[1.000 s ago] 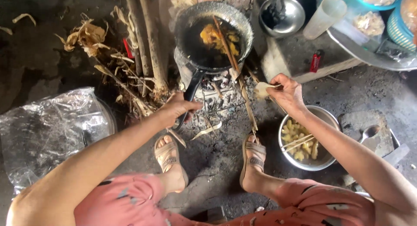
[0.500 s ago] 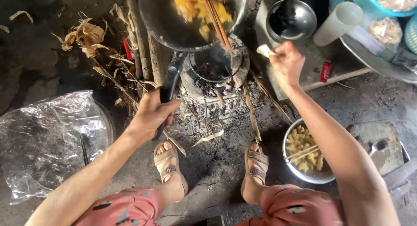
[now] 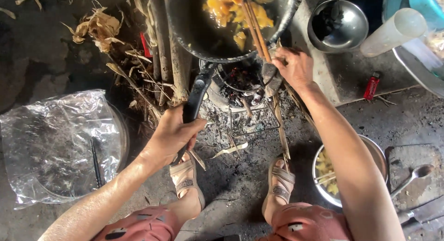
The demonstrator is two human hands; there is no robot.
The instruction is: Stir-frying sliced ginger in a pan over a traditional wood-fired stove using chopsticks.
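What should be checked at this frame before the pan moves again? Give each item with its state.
1. Left hand wrapped firmly around the black pan handle: ok.
2. Pan level, yellow food inside: ok.
3. Right hand clear of the stove's embers: cannot tell, it is close beside them.
4. Chopsticks resting securely across the pan: cannot tell.
5. Sandalled feet apart from the stove: ok.
6. Metal bowl of cut pieces out of the pan's way: ok.

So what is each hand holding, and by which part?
Left hand holds the pan by the end of its black handle. Right hand is at the lower end of the chopsticks; its grip is unclear.
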